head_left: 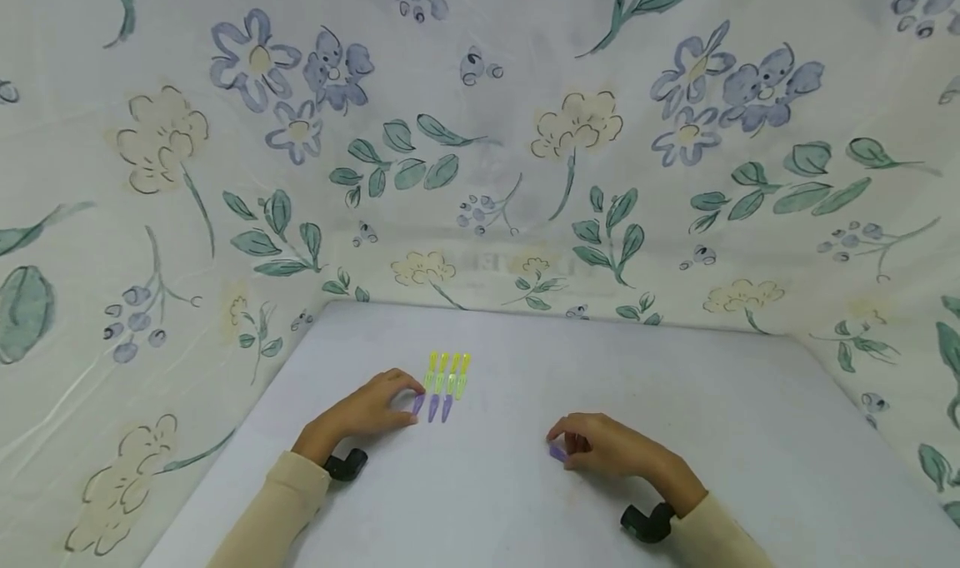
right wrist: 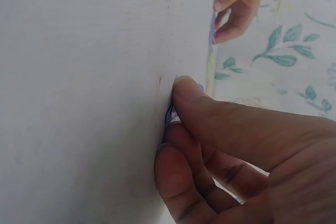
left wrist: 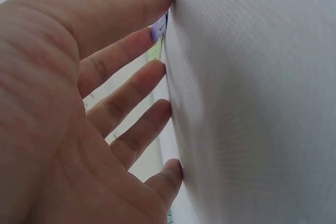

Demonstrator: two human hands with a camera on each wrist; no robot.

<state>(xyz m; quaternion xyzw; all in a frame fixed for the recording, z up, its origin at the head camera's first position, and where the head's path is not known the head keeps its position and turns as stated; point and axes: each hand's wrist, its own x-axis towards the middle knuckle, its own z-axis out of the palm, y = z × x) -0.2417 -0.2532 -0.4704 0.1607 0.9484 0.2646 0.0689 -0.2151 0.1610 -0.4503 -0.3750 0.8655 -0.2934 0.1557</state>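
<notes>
Small tapered hair clips lie in neat rows on the white table: several yellow clips (head_left: 444, 362) at the back, several green clips (head_left: 440, 382) in the middle, and purple clips (head_left: 447, 408) in front. My left hand (head_left: 378, 406) pinches the leftmost purple clip (head_left: 418, 403) between thumb and forefinger at its two ends; its other fingertips touch the tabletop in the left wrist view. To the right, apart from the rows, my right hand (head_left: 611, 447) holds another purple clip (head_left: 557, 452) with thumb and curled fingers, low against the table. Fingers hide most of that clip.
The white tabletop (head_left: 495, 501) extends around both hands. A flower-patterned sheet (head_left: 480, 176) rises as a wall behind the table and at both sides. Each wrist wears a black camera, one at the left wrist (head_left: 347, 465) and one at the right (head_left: 647, 524).
</notes>
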